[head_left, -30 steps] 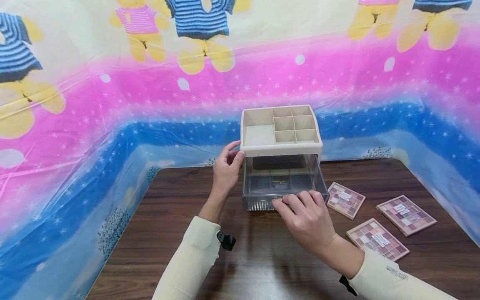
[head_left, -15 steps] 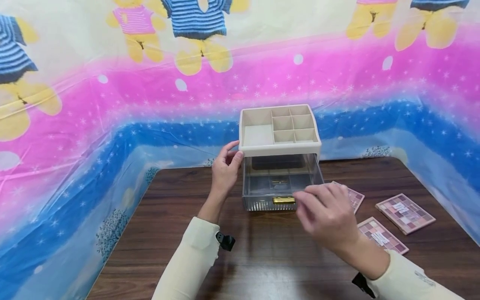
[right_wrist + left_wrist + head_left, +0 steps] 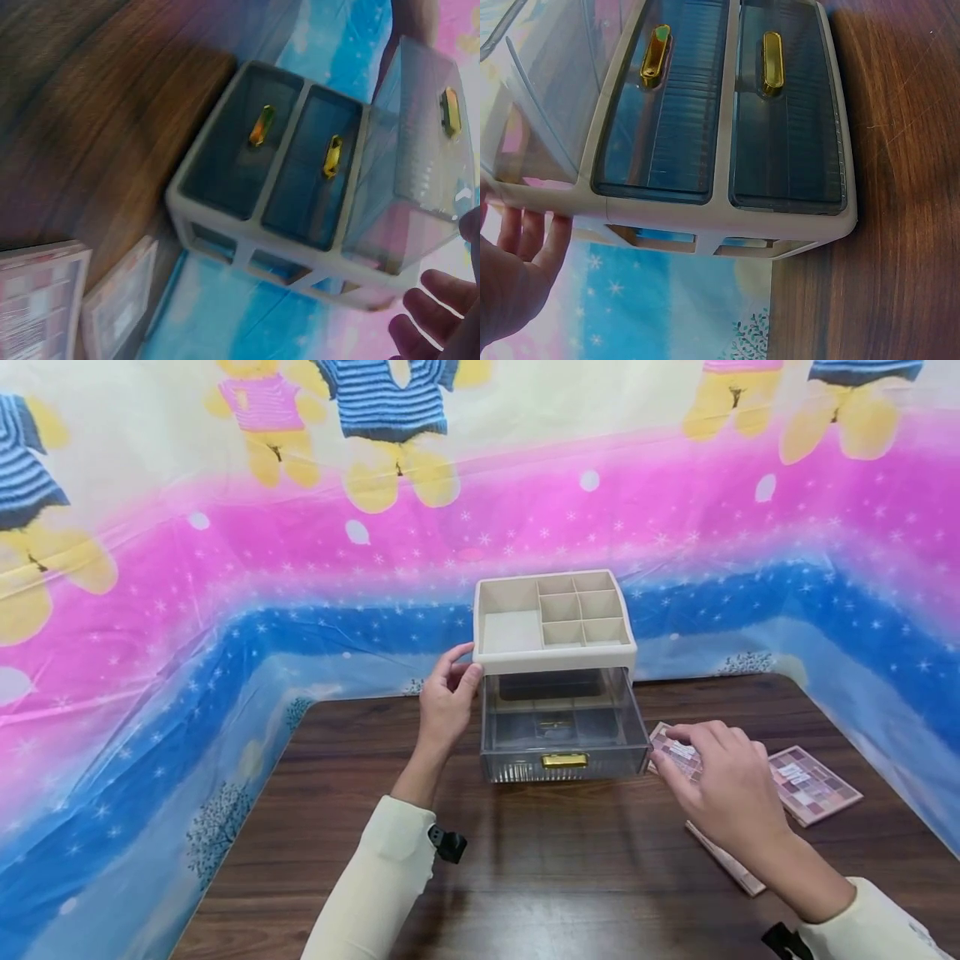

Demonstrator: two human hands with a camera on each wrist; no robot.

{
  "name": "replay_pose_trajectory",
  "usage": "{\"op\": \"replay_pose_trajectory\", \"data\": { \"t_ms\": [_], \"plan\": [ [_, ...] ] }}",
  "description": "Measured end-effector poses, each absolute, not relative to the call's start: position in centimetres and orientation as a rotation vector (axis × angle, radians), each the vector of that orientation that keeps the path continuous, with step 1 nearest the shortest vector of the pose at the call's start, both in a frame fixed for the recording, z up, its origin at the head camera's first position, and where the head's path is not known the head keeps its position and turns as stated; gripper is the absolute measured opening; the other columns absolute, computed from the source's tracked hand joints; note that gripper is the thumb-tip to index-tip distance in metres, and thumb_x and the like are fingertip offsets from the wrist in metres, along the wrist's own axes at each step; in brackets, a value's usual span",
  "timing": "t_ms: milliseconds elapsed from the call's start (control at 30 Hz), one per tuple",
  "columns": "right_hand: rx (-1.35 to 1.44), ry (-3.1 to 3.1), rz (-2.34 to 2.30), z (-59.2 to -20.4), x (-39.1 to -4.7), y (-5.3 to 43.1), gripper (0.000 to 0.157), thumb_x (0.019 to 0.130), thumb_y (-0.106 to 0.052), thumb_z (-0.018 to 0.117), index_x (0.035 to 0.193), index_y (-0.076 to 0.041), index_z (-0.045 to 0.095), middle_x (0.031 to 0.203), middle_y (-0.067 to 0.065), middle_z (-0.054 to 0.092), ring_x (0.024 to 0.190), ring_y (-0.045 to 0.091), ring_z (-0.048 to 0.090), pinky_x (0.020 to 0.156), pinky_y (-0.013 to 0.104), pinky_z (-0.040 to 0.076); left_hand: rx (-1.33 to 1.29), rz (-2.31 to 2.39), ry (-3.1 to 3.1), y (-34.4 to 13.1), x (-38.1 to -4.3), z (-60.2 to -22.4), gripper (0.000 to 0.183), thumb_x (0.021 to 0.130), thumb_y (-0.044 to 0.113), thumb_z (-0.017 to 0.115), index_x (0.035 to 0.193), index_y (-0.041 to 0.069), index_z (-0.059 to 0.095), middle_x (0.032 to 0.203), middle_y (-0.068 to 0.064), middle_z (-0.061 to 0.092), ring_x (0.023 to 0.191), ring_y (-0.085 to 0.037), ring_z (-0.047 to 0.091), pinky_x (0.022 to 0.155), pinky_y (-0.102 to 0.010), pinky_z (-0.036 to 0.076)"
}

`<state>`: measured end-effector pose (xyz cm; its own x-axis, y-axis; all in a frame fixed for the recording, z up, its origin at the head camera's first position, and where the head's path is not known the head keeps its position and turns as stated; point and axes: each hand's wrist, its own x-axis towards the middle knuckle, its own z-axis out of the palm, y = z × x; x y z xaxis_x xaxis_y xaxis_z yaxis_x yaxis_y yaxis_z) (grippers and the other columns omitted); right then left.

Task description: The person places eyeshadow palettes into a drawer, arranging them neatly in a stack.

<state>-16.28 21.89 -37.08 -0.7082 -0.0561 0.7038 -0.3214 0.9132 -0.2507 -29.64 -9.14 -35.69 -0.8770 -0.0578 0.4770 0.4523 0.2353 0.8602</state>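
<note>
A cream drawer organizer (image 3: 555,662) stands at the back of the table, its clear top drawer (image 3: 517,767) pulled out and a gold handle (image 3: 565,761) on the front. My left hand (image 3: 446,706) grips the organizer's left side near the top, thumb at the front corner, fingers against the side wall. My right hand (image 3: 723,785) hovers right of the drawer with thumb and fingers apart, holding nothing. It overlaps an eyeshadow palette (image 3: 678,750) beside the drawer. In the right wrist view, loosely bent fingers (image 3: 431,311) show at the lower right.
Two lower tinted drawers (image 3: 660,112) are closed. More eyeshadow palettes lie on the wooden table (image 3: 555,877): one farther right (image 3: 817,785), another nearer (image 3: 726,860), partly hidden under my right forearm. Divided compartments (image 3: 585,608) top the organizer. A patterned cloth (image 3: 465,543) hangs behind.
My right hand has let go of the gold drawer handle and moved right, over the palettes. The drawer stays pulled out, and my left hand keeps its place on the organizer.
</note>
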Motion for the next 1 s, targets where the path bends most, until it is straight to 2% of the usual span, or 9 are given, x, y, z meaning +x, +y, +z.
{"op": "replay_pose_trajectory", "data": {
  "t_ms": [167, 367, 467, 567, 733, 833, 1000],
  "plan": [
    [0.154, -2.563, 0.385, -39.1, -16.3, 24.1, 0.042, 0.084, -0.037, 0.069, 0.115, -0.009, 0.064, 0.107, 0.019, 0.066, 0.095, 0.04, 0.059, 0.072, 0.054, 0.041, -0.353, -1.701, -2.107, -9.1, -29.6, -35.9, 0.034, 0.095, 0.032, 0.06, 0.129, 0.027, 0.058, 0.109, -0.01, 0.068, 0.092, -0.025, 0.062, 0.07, -0.025, 0.051],
    [0.037, -2.931, 0.267, -42.4, -16.3, 27.5, 0.074, 0.079, -0.053, 0.068, 0.129, 0.0, 0.053, 0.12, 0.035, 0.054, 0.102, 0.054, 0.052, 0.074, 0.063, 0.044, -0.353, -1.732, -2.108, -9.1, -29.4, -35.5, 0.036, 0.095, 0.028, 0.059, 0.131, 0.021, 0.058, 0.11, -0.015, 0.068, 0.091, -0.023, 0.061, 0.073, -0.029, 0.051],
    [-0.008, -3.078, 0.264, -43.7, -16.2, 28.9, 0.09, 0.076, -0.064, 0.066, 0.133, 0.002, 0.047, 0.125, 0.041, 0.047, 0.109, 0.059, 0.046, 0.079, 0.068, 0.041, -0.361, -1.738, -2.112, -9.1, -28.5, -34.5, 0.037, 0.096, 0.022, 0.059, 0.132, 0.014, 0.057, 0.111, -0.019, 0.067, 0.091, -0.026, 0.061, 0.074, -0.034, 0.052],
    [-0.066, -3.184, 0.281, -44.7, -16.3, 29.9, 0.103, 0.071, -0.074, 0.063, 0.137, 0.002, 0.042, 0.126, 0.042, 0.043, 0.109, 0.061, 0.043, 0.079, 0.07, 0.037, -0.365, -1.727, -2.124, -8.9, -27.5, -33.5, 0.037, 0.096, 0.018, 0.058, 0.132, 0.01, 0.056, 0.11, -0.021, 0.066, 0.089, -0.024, 0.06, 0.074, -0.032, 0.051],
    [-0.136, -3.28, 0.311, -45.7, -16.3, 30.8, 0.104, 0.062, -0.079, 0.066, 0.128, -0.002, 0.045, 0.117, 0.039, 0.047, 0.097, 0.062, 0.048, 0.069, 0.067, 0.039, -0.365, -1.718, -2.13, -8.8, -27.0, -33.1, 0.037, 0.096, 0.017, 0.058, 0.132, 0.009, 0.056, 0.11, -0.02, 0.066, 0.087, -0.019, 0.059, 0.071, -0.023, 0.049],
    [-0.142, -3.293, 0.323, -46.0, -16.3, 31.1, 0.103, 0.06, -0.078, 0.068, 0.126, -0.003, 0.046, 0.11, 0.037, 0.051, 0.094, 0.061, 0.049, 0.068, 0.066, 0.041, -0.373, -1.727, -2.123, -8.9, -27.0, -33.1, 0.036, 0.096, 0.016, 0.058, 0.132, 0.009, 0.056, 0.109, -0.021, 0.067, 0.088, -0.024, 0.061, 0.072, -0.027, 0.05],
    [-0.147, -3.28, 0.334, -46.4, -16.6, 31.6, 0.103, 0.061, -0.075, 0.07, 0.13, -0.002, 0.045, 0.105, 0.035, 0.054, 0.093, 0.057, 0.051, 0.067, 0.065, 0.041, -0.381, -1.728, -2.117, -8.8, -27.2, -33.2, 0.037, 0.096, 0.016, 0.058, 0.131, 0.008, 0.056, 0.109, -0.022, 0.067, 0.092, -0.036, 0.061, 0.07, -0.026, 0.05]
  ]
}}
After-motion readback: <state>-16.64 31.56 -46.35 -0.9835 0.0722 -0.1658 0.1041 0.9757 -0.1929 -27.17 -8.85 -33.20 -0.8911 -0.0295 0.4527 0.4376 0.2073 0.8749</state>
